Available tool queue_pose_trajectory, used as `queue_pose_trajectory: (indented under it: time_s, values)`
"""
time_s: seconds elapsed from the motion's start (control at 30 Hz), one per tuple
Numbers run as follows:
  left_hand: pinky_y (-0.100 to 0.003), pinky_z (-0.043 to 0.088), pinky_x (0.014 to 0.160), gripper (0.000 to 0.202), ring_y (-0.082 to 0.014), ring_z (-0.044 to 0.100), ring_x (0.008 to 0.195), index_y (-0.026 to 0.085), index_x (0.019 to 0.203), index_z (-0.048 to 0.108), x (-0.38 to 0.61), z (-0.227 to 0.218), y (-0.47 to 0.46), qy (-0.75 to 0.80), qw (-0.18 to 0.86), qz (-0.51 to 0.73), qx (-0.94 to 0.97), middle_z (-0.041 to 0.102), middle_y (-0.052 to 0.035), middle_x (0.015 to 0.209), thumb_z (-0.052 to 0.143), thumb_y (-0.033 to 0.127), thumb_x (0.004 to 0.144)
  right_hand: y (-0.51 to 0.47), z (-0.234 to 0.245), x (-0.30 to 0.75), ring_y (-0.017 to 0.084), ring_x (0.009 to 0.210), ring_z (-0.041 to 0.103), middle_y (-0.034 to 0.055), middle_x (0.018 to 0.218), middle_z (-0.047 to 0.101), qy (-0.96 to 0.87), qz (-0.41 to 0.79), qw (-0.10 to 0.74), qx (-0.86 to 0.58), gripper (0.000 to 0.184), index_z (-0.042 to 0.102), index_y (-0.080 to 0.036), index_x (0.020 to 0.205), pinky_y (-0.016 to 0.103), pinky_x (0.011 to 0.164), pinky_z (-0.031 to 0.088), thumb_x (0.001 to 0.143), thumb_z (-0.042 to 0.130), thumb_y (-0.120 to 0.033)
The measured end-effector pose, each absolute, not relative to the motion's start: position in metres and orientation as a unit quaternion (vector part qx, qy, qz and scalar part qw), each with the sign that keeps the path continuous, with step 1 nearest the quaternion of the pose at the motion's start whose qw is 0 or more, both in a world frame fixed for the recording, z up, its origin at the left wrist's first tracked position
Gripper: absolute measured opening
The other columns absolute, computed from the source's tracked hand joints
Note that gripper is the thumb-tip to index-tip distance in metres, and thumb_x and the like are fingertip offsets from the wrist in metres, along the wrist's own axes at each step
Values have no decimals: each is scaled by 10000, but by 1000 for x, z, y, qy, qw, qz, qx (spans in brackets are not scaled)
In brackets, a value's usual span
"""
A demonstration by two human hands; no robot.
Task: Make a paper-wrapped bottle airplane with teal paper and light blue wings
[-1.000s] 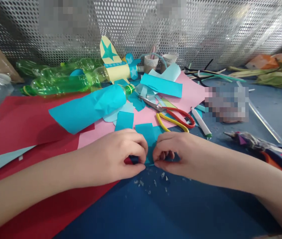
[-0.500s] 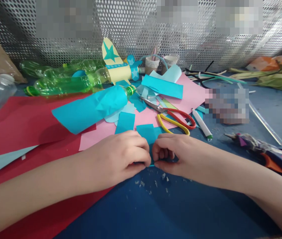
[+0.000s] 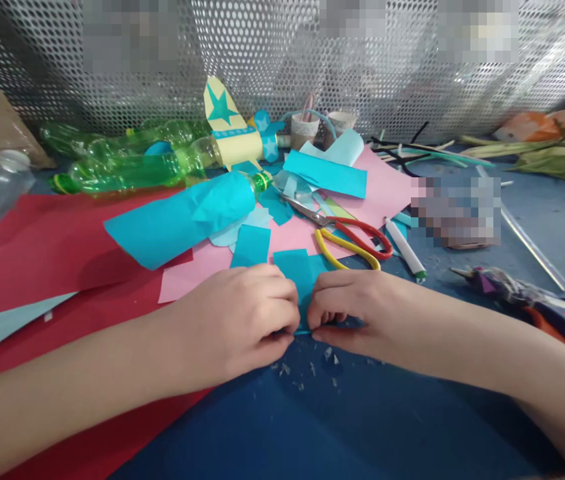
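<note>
Between my hands lies a blue piece of paper (image 3: 303, 301), its near edge seeming folded over into a thin strip. My left hand (image 3: 257, 313) pinches that edge from the left, and my right hand (image 3: 350, 303) pinches it from the right, a small gap apart. Both hands hide much of the paper. Just beyond them rest scissors (image 3: 330, 221) with one red and one yellow handle, blades spread. A bottle wrapped in blue paper (image 3: 187, 213) lies on its side past my left hand, its green neck pointing right.
Red paper (image 3: 62, 247) covers the left side of the blue table (image 3: 282, 427). Green plastic bottles (image 3: 132, 170) lie at the back left. On the right are a white marker (image 3: 405, 248), a glue gun (image 3: 527, 300) and a clear stick (image 3: 537, 237).
My hands have drawn slightly apart along the paper's near edge, the right one shifting a little to the right. The other things stay where they were.
</note>
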State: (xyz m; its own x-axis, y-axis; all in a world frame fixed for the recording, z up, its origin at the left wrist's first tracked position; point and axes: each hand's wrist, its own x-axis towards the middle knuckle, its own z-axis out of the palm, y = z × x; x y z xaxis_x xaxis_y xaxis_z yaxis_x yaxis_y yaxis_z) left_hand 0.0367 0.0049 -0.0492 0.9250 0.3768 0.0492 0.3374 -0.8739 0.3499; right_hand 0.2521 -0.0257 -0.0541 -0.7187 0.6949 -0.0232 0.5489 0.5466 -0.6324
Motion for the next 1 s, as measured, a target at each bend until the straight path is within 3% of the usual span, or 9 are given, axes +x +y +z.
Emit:
queue_pose_trajectory:
  time_s: [0.27, 0.63, 1.0]
  values:
    - [-287, 434, 673, 67, -191, 566, 787, 175, 817, 652, 39, -52, 4, 183, 135, 77, 971, 648, -35, 815, 590, 184, 841, -24, -54, 251, 120, 791, 578, -12, 843, 588, -873, 310, 114, -358, 108, 617, -184, 821, 230, 715, 433, 868, 576, -96]
    - [-312, 451, 660, 225, -188, 546, 709, 144, 749, 661, 39, -56, -2, 156, 64, 103, 980, 626, -41, 723, 493, 162, 896, -25, -54, 252, 109, 772, 565, -21, 813, 561, -880, 301, 115, -348, 88, 609, -183, 842, 221, 694, 421, 885, 575, -115]
    - [-275, 369, 606, 140, -173, 516, 723, 175, 734, 619, 37, -56, 2, 188, 136, 104, 967, 592, -20, 742, 556, 204, 856, -27, -54, 249, 101, 751, 551, -24, 830, 562, -871, 297, 112, -376, 109, 628, -188, 807, 217, 686, 421, 859, 584, -102]
